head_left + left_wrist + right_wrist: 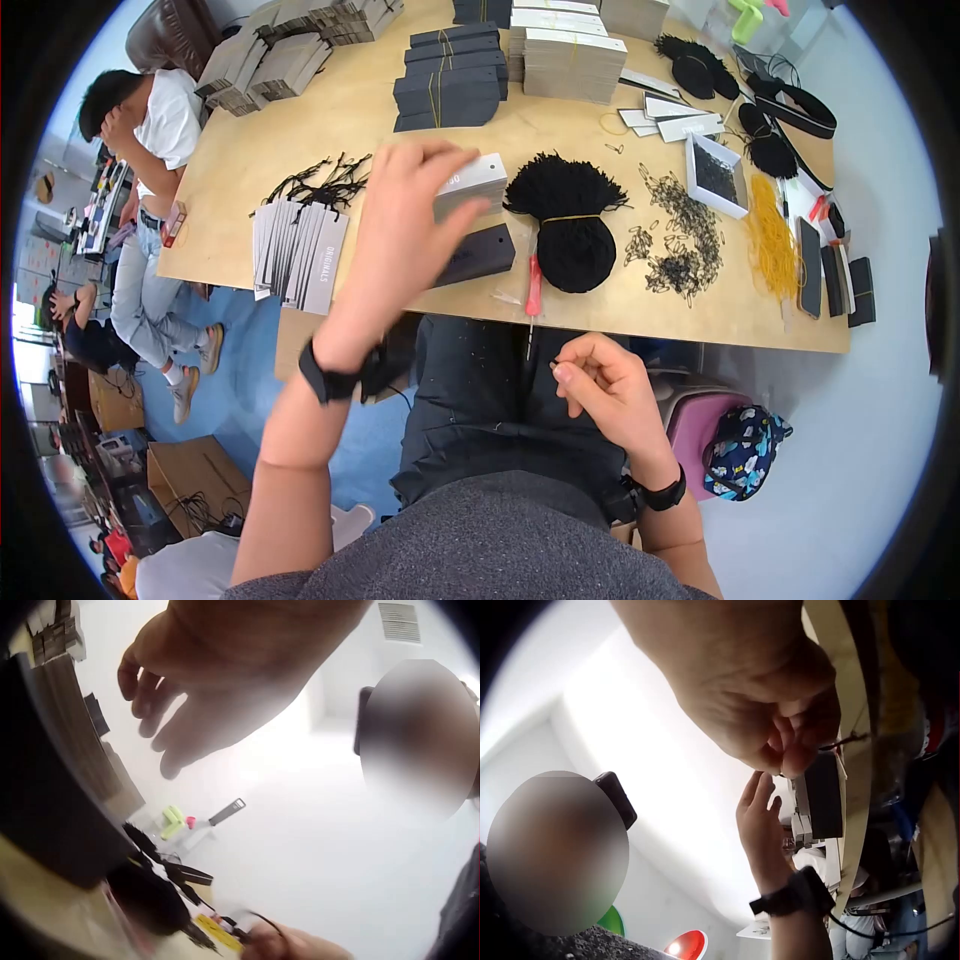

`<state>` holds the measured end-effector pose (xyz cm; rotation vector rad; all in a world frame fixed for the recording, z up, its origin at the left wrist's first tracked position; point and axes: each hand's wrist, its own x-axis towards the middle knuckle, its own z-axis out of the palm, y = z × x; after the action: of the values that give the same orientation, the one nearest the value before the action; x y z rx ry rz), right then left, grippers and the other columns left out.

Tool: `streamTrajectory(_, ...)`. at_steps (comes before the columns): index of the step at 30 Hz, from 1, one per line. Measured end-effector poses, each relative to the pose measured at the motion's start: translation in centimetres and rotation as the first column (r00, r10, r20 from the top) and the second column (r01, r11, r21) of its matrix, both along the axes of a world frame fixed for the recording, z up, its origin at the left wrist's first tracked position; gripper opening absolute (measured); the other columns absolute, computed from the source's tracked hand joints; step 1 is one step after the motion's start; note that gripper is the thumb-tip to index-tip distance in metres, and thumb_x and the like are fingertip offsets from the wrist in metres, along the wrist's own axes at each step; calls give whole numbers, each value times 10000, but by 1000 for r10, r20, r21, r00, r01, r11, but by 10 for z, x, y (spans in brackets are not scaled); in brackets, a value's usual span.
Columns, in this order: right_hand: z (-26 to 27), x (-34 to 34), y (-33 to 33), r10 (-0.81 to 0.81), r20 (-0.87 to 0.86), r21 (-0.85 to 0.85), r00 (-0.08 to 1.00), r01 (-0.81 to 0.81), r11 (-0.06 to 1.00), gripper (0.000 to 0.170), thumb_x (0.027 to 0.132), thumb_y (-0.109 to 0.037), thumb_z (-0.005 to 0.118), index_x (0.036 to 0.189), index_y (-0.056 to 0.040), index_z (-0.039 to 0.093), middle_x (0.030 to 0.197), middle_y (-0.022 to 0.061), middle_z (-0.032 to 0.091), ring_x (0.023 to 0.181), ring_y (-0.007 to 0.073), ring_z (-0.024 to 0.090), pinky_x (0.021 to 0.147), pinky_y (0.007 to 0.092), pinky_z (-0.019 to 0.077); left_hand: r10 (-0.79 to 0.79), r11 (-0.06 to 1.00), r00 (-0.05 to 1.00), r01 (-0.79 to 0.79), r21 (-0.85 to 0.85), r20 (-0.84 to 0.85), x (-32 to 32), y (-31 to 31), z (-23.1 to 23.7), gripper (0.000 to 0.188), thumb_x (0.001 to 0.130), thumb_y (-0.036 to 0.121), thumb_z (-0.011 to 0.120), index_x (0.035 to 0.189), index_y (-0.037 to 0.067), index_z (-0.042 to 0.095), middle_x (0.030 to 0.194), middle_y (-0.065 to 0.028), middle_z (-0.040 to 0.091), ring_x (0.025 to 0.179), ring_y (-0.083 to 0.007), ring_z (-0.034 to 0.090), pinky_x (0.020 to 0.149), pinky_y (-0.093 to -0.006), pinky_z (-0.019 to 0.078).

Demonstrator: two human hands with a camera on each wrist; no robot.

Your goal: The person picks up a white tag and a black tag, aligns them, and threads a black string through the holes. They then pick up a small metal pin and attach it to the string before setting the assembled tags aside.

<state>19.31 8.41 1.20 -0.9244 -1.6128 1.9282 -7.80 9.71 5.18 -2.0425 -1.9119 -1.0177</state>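
My left hand (410, 220) is raised over the table with its fingers loosely extended and nothing in them. Beneath and beside it lie a stack of light grey tags (484, 184) and a dark block of tags (480, 256). Left of it, printed tags (300, 258) with black cords are fanned out. In front of the table edge, my right hand (610, 388) has thumb and fingers pinched together on a small dark thing (554, 365), its kind too small to tell. A red-handled tool (533, 288) with a thin shaft sticks out over the edge, near a banded black cord bundle (577, 250).
Small black pins (688, 245) are scattered right of the bundle, near a white box (741, 208) of small black pieces. Yellow bands (773, 240) and a phone (808, 268) lie farther right. Banded tag stacks (450, 85) line the back. A person (160, 130) sits at left.
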Motion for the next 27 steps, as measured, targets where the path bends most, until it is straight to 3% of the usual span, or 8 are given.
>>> streamTrajectory(3, 0, 5, -4, 16, 32, 10, 999, -16, 1000, 111, 967, -102, 641, 979, 3, 606, 782, 7, 616, 641, 37, 555, 546, 195, 458, 10, 998, 999, -13, -63, -49, -27, 29, -8, 357, 800, 146, 769, 1137, 47, 702, 1130, -122, 631, 928, -290, 623, 868, -373, 491)
streamTrajectory(5, -1, 7, -5, 14, 47, 7, 999, -14, 1000, 109, 964, -101, 645, 972, 2, 609, 779, 7, 618, 647, 37, 558, 548, 194, 463, 54, 913, 979, 31, -408, 195, -33, 37, -4, 353, 795, 196, 781, 1101, 32, 718, 1063, -123, 656, 946, -296, 614, 887, -362, 481)
streamTrajectory(9, -6, 12, -11, -5, 49, -4, 999, 5, 1000, 99, 957, -92, 651, 958, 0, 614, 774, 6, 621, 645, 38, 560, 551, 197, 468, 35, 963, 960, 43, -268, 278, -32, 27, -1, 336, 791, 202, 782, 1071, 23, 726, 996, -121, 669, 948, -301, 609, 878, -368, 477)
streamTrajectory(11, -6, 11, -11, 4, 56, -5, 998, -3, 1000, 97, 956, -89, 652, 955, 1, 615, 773, 7, 622, 645, 38, 561, 551, 198, 469, 35, 995, 998, -29, -99, 51, -27, 13, 9, 345, 769, 194, 794, 1056, 17, 723, 962, -114, 663, 925, -304, 608, 844, -377, 474)
streamTrajectory(15, -7, 10, -13, -2, 40, -5, 999, 2, 1000, 95, 952, -85, 655, 957, 2, 616, 786, 13, 626, 649, 41, 564, 553, 200, 473, -9, 990, 1000, 5, -144, -24, -2, -21, 6, 327, 748, 176, 802, 1018, 9, 722, 938, -116, 649, 912, -307, 598, 817, -393, 465)
streamTrajectory(18, -5, 7, -16, 16, 38, -9, 999, -16, 1000, 94, 951, -84, 656, 962, 1, 618, 797, 14, 629, 660, 44, 571, 557, 201, 477, -64, 980, 997, 70, -184, 35, 5, -25, -20, 296, 736, 156, 799, 981, 9, 719, 914, -109, 641, 924, -307, 587, 822, -405, 463)
streamTrajectory(27, -4, 12, -23, 20, 35, 0, 999, -20, 1000, 89, 949, -81, 654, 969, -1, 621, 800, 13, 631, 672, 47, 583, 561, 203, 481, -47, 979, 992, 69, -190, 115, 2, -20, -26, 282, 712, 98, 770, 970, 4, 706, 914, -111, 637, 905, -303, 590, 811, -388, 476)
